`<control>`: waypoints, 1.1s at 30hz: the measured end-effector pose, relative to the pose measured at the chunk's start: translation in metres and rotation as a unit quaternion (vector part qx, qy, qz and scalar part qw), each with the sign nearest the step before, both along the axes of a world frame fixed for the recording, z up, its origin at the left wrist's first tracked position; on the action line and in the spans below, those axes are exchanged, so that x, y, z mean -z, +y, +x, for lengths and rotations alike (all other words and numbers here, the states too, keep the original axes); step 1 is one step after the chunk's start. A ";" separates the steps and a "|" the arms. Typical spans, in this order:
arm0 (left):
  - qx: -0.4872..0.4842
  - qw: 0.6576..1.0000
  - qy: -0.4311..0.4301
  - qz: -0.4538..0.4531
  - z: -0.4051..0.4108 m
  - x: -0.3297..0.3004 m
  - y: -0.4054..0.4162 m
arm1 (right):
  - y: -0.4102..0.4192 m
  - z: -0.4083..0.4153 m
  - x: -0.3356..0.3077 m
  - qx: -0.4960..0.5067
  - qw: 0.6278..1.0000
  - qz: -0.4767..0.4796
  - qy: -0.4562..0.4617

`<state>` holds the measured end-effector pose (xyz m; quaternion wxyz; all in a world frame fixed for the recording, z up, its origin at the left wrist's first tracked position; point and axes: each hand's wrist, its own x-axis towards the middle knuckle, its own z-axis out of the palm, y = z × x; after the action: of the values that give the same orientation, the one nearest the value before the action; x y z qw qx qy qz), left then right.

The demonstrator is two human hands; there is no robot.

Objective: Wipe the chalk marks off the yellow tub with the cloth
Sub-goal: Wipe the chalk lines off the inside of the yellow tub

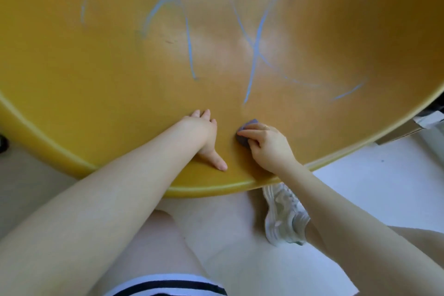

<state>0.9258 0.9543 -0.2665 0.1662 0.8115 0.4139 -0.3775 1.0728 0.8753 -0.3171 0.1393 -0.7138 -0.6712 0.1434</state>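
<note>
Hands: left hand (204,134) flat, fingers spread, bracing yellow tub (96,67) near its front rim; right hand (265,143) pinching bunched cloth (245,131) against it | chalk marks (257,43) above, unwiped | cloth soft, light; tub stiff, smooth, likely slippery; keep bracing.

Head view, downward, close over tub (72,74)

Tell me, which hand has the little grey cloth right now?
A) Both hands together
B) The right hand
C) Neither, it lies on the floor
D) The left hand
B: the right hand has its fingers curled round the cloth against the yellow tub, just below the chalk marks, while the left hand rests flat on the tub and holds nothing.
</note>
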 end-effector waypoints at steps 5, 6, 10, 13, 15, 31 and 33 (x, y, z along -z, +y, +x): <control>-0.014 1.000 -0.006 -0.008 -0.001 0.003 0.001 | -0.046 -0.024 -0.016 -0.087 0.994 0.034 0.058; -0.017 1.000 -0.006 -0.010 -0.001 0.003 0.001 | -0.044 -0.019 -0.014 -0.102 0.992 0.036 0.062; -0.018 1.000 -0.004 -0.013 0.000 0.003 0.002 | -0.005 0.024 0.012 -0.116 0.992 0.042 0.011; -0.034 0.999 -0.014 -0.018 -0.002 0.004 0.003 | 0.039 0.059 0.021 -0.026 0.998 0.043 -0.040; -0.046 0.999 -0.022 -0.019 -0.004 0.004 0.000 | 0.060 0.071 0.020 0.026 0.998 0.000 -0.051; -0.136 0.990 0.000 0.030 0.027 0.016 -0.011 | 0.044 0.059 0.025 -0.263 0.961 0.062 0.060; -0.152 0.988 -0.011 0.029 0.026 0.019 -0.012 | 0.082 0.061 0.032 -0.204 0.975 0.082 0.042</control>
<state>0.9516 0.9426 -0.2857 0.2022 0.7476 0.5417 -0.3268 1.1342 0.9572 -0.3487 0.1926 -0.5412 -0.8059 0.1434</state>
